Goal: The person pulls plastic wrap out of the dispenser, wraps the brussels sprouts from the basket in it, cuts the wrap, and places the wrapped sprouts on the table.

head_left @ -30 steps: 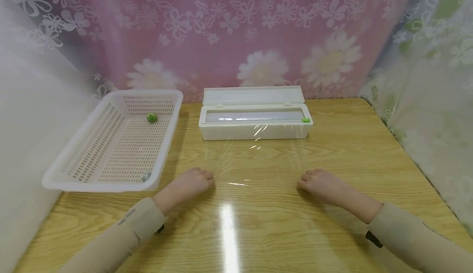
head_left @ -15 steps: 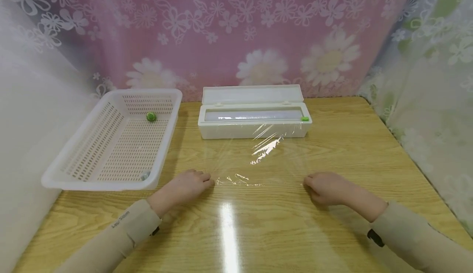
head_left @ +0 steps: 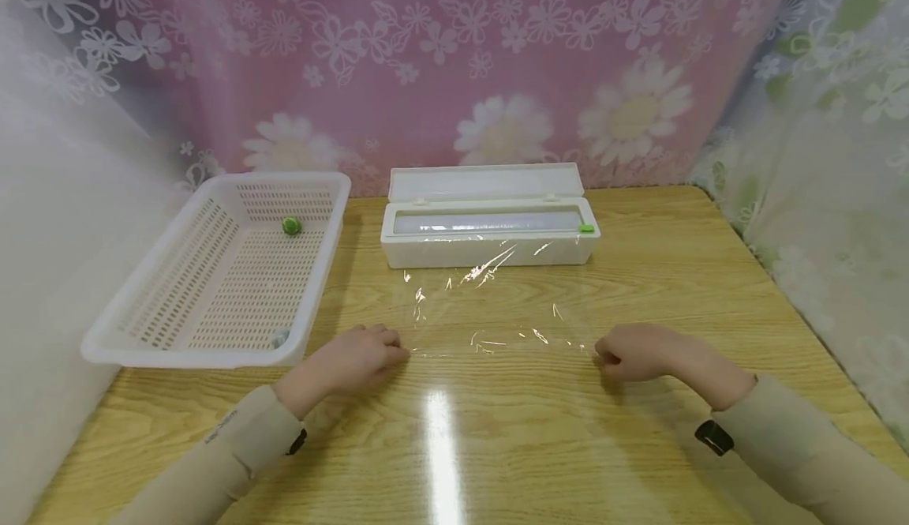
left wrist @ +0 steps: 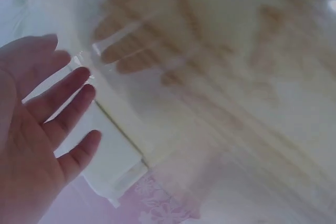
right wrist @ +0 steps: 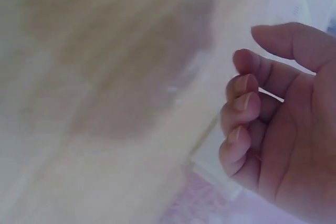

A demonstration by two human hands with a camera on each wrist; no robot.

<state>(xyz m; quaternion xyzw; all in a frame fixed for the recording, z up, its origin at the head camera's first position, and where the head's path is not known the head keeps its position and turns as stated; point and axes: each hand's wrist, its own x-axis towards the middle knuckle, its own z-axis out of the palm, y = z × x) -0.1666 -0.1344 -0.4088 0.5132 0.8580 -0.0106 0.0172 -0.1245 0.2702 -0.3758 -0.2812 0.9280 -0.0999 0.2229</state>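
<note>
A sheet of clear cling film (head_left: 490, 312) runs from the open white dispenser box (head_left: 490, 253) toward me and lies wrinkled over the wooden table (head_left: 497, 446). Its near edge spans between my two hands. My left hand (head_left: 355, 359) rests at the film's left corner. In the left wrist view that hand (left wrist: 47, 129) has straight, spread fingers (left wrist: 79, 77), with the film's corner glinting by the fingertips. My right hand (head_left: 632, 351) sits at the right corner. In the right wrist view it (right wrist: 273, 119) has curled fingers and the thumb apart; any film in it is hidden.
A white perforated basket (head_left: 192, 355) stands tilted at the left, holding a small green ball (head_left: 291, 226). The box has a green slider (head_left: 586, 230) at its right end. Flowered curtains close in the back and both sides.
The film went from taut and smooth to slack and wrinkled. My right hand drifted slightly right, and my left hand edged back toward me.
</note>
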